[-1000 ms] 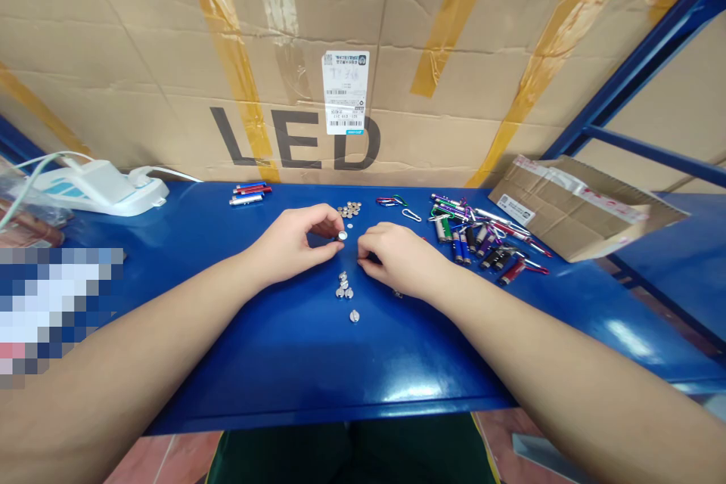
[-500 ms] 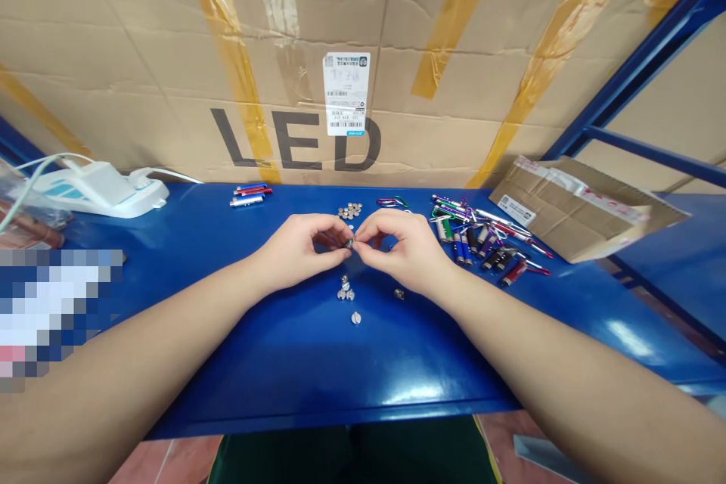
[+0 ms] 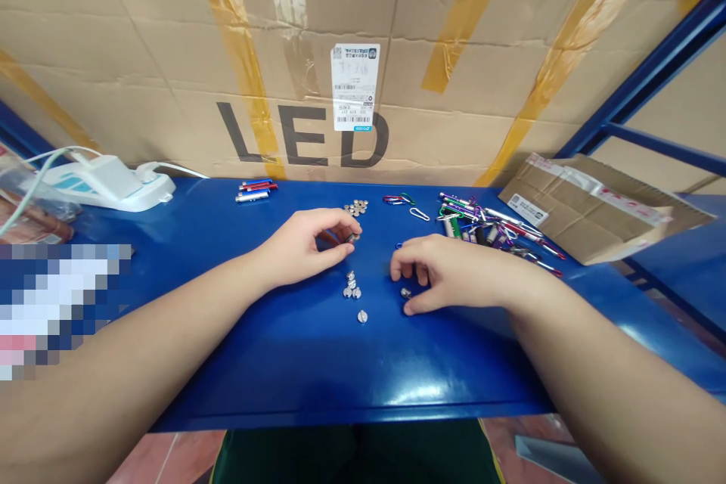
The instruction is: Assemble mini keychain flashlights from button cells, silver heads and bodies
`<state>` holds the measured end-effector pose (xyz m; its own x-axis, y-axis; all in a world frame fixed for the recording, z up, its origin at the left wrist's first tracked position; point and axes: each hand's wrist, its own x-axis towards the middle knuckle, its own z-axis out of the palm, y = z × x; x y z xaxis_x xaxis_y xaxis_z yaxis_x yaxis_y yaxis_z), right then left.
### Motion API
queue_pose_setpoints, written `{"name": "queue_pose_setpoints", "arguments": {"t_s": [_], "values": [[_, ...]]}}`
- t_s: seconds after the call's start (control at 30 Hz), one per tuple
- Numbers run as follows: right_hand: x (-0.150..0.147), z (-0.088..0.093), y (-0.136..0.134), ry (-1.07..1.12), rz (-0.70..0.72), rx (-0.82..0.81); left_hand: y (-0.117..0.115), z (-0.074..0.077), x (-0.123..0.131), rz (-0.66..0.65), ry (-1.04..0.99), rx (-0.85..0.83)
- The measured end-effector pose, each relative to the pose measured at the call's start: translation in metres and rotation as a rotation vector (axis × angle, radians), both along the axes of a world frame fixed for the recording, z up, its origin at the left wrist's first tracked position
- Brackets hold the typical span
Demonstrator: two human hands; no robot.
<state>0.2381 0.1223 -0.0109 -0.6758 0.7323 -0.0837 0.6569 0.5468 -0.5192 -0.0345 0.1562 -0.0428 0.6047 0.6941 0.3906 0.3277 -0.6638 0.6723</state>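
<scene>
My left hand point(image 3: 311, 243) pinches a small metallic piece point(image 3: 352, 237) between thumb and fingertips; most of it is hidden, so its kind is unclear. To the right, my right hand point(image 3: 434, 272) is low over the blue table, thumb and fingers apart around a small silver metal part point(image 3: 405, 293). Whether they touch it I cannot tell. Between the hands and nearer to me lie several silver slotted caps point(image 3: 352, 293), with a single cap point(image 3: 362, 316) in front. Behind the left fingertips is a cluster of small round button cells point(image 3: 357, 206).
Several small coloured flashlights and carabiner clips point(image 3: 493, 231) lie in a pile at right, beside an open cardboard box point(image 3: 590, 208). More carabiners point(image 3: 420, 214) lie at the back. Slim coloured tubes point(image 3: 253, 192) and a white power strip point(image 3: 107, 185) are at left. A large carton point(image 3: 187, 53) stands behind.
My right hand has come away from the left, moved right and towards me, and opened around the silver part. My left hand keeps its pinch. The view has shifted slightly.
</scene>
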Motion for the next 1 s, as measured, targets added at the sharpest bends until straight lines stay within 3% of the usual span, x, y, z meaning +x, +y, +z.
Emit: {"name": "queue_pose_setpoints", "arguments": {"t_s": [0.17, 0.37, 0.47, 0.67, 1.0], "values": [[-0.008, -0.007, -0.001, 0.098, -0.033, -0.064, 0.0, -0.002, 0.001, -0.001, -0.029, -0.059], [-0.022, -0.015, 0.004, 0.581, -0.185, 0.017, -0.003, 0.001, 0.003, -0.018, -0.042, -0.119], [-0.027, -0.023, 0.005, 0.705, -0.211, 0.028, -0.005, 0.004, 0.004, -0.032, -0.031, -0.104], [-0.034, -0.029, 0.004, 0.784, -0.18, 0.081, -0.005, 0.005, 0.005, -0.056, -0.031, -0.108], [-0.032, -0.028, 0.008, 0.689, -0.089, 0.289, -0.003, 0.002, 0.006, -0.031, -0.022, -0.175]]}}
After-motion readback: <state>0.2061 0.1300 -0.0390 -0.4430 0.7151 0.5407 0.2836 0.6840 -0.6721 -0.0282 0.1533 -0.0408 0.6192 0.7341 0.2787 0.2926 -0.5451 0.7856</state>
